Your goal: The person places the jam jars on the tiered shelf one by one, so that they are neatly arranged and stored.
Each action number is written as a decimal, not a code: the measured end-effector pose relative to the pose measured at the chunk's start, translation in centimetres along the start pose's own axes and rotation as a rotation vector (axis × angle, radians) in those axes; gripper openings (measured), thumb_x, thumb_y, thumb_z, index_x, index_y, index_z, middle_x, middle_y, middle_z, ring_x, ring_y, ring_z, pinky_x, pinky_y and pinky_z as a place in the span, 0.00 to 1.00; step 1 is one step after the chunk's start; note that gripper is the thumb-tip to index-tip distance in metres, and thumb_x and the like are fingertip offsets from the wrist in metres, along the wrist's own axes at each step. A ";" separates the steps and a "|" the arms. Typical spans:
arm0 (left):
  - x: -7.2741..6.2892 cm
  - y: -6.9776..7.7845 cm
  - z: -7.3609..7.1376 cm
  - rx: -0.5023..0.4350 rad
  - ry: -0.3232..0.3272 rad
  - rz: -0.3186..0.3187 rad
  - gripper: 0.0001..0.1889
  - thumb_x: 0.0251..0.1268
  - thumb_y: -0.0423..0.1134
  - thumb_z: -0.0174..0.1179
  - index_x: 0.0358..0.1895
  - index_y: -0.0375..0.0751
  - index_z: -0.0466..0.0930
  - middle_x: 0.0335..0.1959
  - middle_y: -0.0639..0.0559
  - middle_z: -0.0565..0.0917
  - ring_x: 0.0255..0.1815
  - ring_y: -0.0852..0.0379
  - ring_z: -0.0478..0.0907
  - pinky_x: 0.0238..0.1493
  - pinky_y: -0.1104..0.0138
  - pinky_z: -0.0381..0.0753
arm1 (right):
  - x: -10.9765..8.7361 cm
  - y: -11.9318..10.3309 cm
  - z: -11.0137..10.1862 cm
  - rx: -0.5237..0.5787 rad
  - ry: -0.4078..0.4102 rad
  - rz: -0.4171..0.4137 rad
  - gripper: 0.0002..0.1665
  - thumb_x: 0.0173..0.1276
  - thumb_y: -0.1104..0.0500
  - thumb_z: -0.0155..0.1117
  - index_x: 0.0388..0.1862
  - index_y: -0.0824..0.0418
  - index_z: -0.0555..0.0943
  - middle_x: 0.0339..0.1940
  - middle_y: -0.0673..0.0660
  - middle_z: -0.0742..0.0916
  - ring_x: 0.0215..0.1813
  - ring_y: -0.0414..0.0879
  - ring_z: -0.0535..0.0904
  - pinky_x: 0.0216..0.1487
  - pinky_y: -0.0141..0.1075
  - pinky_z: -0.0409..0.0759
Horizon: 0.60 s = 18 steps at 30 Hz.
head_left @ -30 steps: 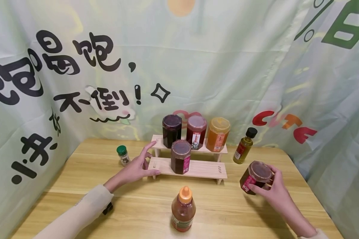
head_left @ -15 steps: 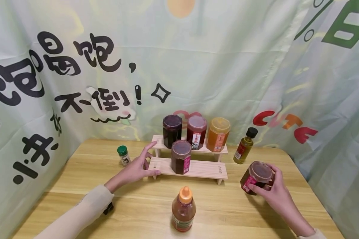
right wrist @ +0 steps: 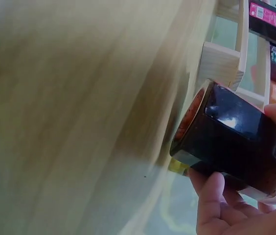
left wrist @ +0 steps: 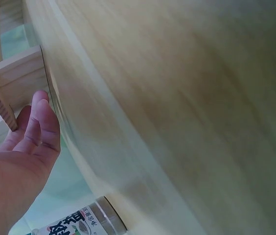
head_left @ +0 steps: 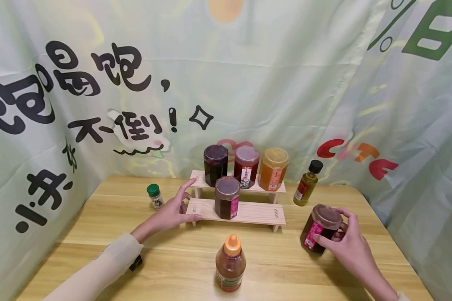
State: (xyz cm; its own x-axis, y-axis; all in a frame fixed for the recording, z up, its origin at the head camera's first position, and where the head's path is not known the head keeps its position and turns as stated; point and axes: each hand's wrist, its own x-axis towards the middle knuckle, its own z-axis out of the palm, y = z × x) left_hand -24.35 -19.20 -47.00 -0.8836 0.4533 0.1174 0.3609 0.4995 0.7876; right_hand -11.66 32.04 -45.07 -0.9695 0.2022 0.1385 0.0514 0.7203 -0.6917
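At the table's right, my right hand (head_left: pixel 348 246) grips a dark jam jar (head_left: pixel 321 229) with a pink label and lid, thumb on the near side and fingers round the back. In the right wrist view the jar (right wrist: pixel 241 139) is held over the wood, its base tilted toward the table. My left hand (head_left: pixel 173 210) holds the left end of a two-step wooden rack (head_left: pixel 258 214), with the thumb on the lower step's front edge and a finger reaching to the upper step. In the left wrist view, other fingers (left wrist: pixel 45 120) curl at the rack's end.
A matching dark jar (head_left: pixel 227 197) stands on the lower step. Purple (head_left: pixel 216 166), red (head_left: pixel 246 167) and orange (head_left: pixel 274 169) jars stand on the upper one. A green-capped shaker (head_left: pixel 155 196), an oil bottle (head_left: pixel 306 183) and an orange-topped squeeze bottle (head_left: pixel 230 263) stand around the rack.
The jar in my right hand has tipped more upright and come slightly lower, showing more of its pink label. My left hand and the rack stay where they were.
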 end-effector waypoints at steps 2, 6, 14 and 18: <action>0.0 0.0 0.0 0.000 0.000 0.002 0.62 0.63 0.56 0.82 0.89 0.79 0.40 0.65 0.38 0.78 0.34 0.51 0.82 0.32 0.57 0.83 | -0.3 -0.3 0.1 -0.013 0.012 -0.019 0.64 0.61 0.50 0.89 0.83 0.60 0.55 0.42 0.60 0.85 0.38 0.45 0.76 0.33 0.35 0.74; 0.1 -0.1 0.0 0.005 0.000 0.005 0.62 0.63 0.56 0.82 0.89 0.79 0.40 0.65 0.38 0.78 0.34 0.51 0.82 0.32 0.57 0.83 | -0.9 -1.0 0.2 -0.026 0.036 -0.047 0.63 0.61 0.50 0.89 0.83 0.59 0.56 0.42 0.59 0.85 0.38 0.46 0.75 0.33 0.35 0.73; 0.0 -0.2 0.1 0.008 0.002 0.003 0.63 0.63 0.56 0.82 0.89 0.79 0.40 0.65 0.38 0.78 0.33 0.52 0.82 0.31 0.58 0.83 | -1.8 -3.3 -0.1 0.051 0.022 -0.032 0.65 0.60 0.49 0.90 0.84 0.60 0.56 0.55 0.66 0.87 0.41 0.43 0.80 0.38 0.30 0.78; 0.0 -0.1 0.2 0.006 0.005 0.008 0.62 0.63 0.56 0.82 0.89 0.79 0.40 0.65 0.38 0.79 0.33 0.52 0.82 0.31 0.58 0.83 | -2.1 -4.5 0.0 0.071 0.023 -0.044 0.65 0.60 0.49 0.90 0.83 0.60 0.56 0.57 0.66 0.88 0.43 0.41 0.81 0.40 0.27 0.79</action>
State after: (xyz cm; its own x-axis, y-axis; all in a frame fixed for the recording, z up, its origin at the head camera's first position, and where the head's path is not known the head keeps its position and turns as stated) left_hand -24.33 -19.15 -47.18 -0.8822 0.4536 0.1264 0.3694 0.5001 0.7832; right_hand -9.87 28.40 -42.22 -0.9647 0.1871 0.1852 -0.0088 0.6801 -0.7331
